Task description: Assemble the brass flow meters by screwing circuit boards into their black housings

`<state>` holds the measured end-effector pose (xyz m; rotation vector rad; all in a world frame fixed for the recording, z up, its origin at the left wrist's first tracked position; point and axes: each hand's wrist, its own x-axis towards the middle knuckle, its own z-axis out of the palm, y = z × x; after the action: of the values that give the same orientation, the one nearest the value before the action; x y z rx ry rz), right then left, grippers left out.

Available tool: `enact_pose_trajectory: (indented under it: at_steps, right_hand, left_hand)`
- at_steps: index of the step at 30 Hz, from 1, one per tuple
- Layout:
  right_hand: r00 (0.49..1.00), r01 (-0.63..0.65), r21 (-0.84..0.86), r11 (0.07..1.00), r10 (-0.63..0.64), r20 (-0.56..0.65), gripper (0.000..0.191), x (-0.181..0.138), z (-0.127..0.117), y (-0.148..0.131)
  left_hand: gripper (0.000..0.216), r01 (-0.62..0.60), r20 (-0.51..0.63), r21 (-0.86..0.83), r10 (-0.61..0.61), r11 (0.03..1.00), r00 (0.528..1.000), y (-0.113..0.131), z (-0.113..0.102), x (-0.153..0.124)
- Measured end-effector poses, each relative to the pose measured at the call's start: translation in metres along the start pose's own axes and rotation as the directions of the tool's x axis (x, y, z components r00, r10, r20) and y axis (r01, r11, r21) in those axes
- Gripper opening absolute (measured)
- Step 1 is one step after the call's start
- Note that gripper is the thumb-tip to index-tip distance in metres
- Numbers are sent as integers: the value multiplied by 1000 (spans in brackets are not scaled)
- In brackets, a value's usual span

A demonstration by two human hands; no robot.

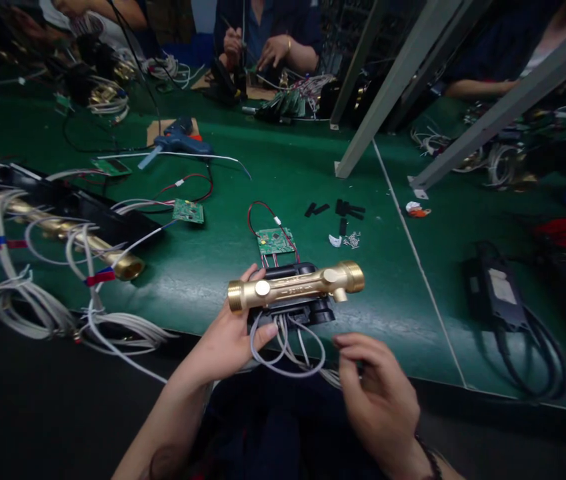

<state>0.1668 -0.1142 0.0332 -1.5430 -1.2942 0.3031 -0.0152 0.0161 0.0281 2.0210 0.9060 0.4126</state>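
Note:
A brass pipe body (297,288) with threaded ends lies across a black plastic housing (320,312) at the front of the bench. My left hand (235,333) is closed around the left side of this assembly, thumb by the grey cables (287,370) that loop out below it. A green circuit board (275,241) rests just beyond, joined by thin wires and a red-black lead. My right hand (375,387) hovers to the lower right, apart from the assembly, its fingers curled with the tips close together; whether anything small is between them I cannot make out.
More brass pipes (127,267) with coiled cables crowd the left. A blue glue gun (180,137) lies farther back. Black strips (347,209) and small screws (353,240) sit beyond the assembly. At right are a black power adapter (500,287) and metal posts (387,93). Co-workers sit opposite.

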Motion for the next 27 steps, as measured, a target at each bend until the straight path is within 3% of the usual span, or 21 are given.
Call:
enact_pose_trajectory:
  at_steps: [1,3,6,9,11,18,25,27]
  right_hand:
    - [996,-84,0,996,84,15,17,-2,1,0]
    - [959,-215,4,977,210,192,12,-3,5,-2]
    - [791,-380,20,925,313,525,19,5,14,-9]
    - [628,-574,32,818,415,658,32,19,23,-13]
    - [567,-653,33,757,459,684,38,28,27,-14]
    - [440,-820,19,572,610,659,41,46,31,-21]
    - [389,-869,30,493,646,656,41,50,37,-23]
    - [406,-871,51,488,659,632,41,49,37,-21]
  left_hand:
    - [73,-6,10,-7,6,1000,1000,0,-1,0]
    - [76,-20,21,-15,20,1000,1000,-1,-2,0]
    - [83,-49,2,-31,49,998,999,-3,-2,0]
    - [79,-82,-47,-79,79,994,996,-5,-1,0]
    - [76,-93,-72,-110,85,990,994,-5,1,0]
    - [72,-68,-97,-158,53,985,994,-3,3,1]
    - [70,-70,-102,-200,50,977,994,-3,3,1]
    - [70,-62,-106,-211,40,976,994,-2,3,2]
